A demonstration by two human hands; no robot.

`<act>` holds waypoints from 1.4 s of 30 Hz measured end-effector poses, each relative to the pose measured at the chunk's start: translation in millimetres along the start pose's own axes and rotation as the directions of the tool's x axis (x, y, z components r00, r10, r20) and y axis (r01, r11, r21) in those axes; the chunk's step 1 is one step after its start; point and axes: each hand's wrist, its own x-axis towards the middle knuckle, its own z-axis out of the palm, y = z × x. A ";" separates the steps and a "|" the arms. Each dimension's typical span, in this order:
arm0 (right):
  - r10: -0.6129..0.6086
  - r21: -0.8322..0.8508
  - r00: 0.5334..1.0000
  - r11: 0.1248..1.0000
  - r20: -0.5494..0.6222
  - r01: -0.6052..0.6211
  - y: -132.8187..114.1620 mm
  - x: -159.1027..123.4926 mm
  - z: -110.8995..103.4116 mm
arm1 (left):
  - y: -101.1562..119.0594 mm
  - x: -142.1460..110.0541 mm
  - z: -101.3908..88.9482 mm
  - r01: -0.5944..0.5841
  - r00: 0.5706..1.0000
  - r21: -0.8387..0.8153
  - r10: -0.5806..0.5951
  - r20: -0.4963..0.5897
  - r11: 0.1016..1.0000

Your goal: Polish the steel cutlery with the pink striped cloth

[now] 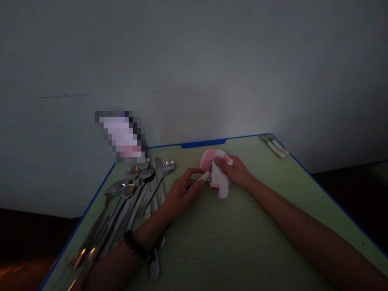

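Above the middle of the table, my left hand (184, 192) is closed on the white handle of a piece of cutlery (204, 176). Its metal end goes into a pink and white cloth (222, 182), so I cannot make out what kind it is. My right hand (235, 169) grips the cloth, thumb on top, pinching it around that metal part. Beside my left forearm lies a loose pile of metal spoons (129, 190) and other cutlery, partly covered by the arm.
Two white-handled forks (274, 145) rest at the far right corner of the light green table (242, 238), which has a blue edge. A pixelated, screen-like object (119, 133) leans at the back left. The grey wall (194, 68) stands right behind the table.
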 end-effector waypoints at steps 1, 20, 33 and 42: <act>0.001 0.014 1.000 1.000 0.010 -0.001 0.8 -0.2 -0.1 | -0.8 0.0 -0.5 -0.005 1.000 -0.025 0.005 -0.001 1.000; 0.019 0.205 0.989 0.977 0.149 -0.050 -5.3 -2.7 -1.1 | -7.5 3.9 -0.7 -0.018 0.998 -0.050 0.015 -0.059 0.999; -0.016 -0.048 0.979 0.999 0.202 0.027 -7.4 -3.9 -0.5 | -7.3 5.0 1.6 -0.001 0.999 -0.065 0.004 0.038 0.998; -0.022 0.026 0.939 1.000 0.342 0.014 -11.8 -3.8 -3.2 | -3.8 3.7 2.2 0.057 0.998 -0.100 -0.057 0.011 0.993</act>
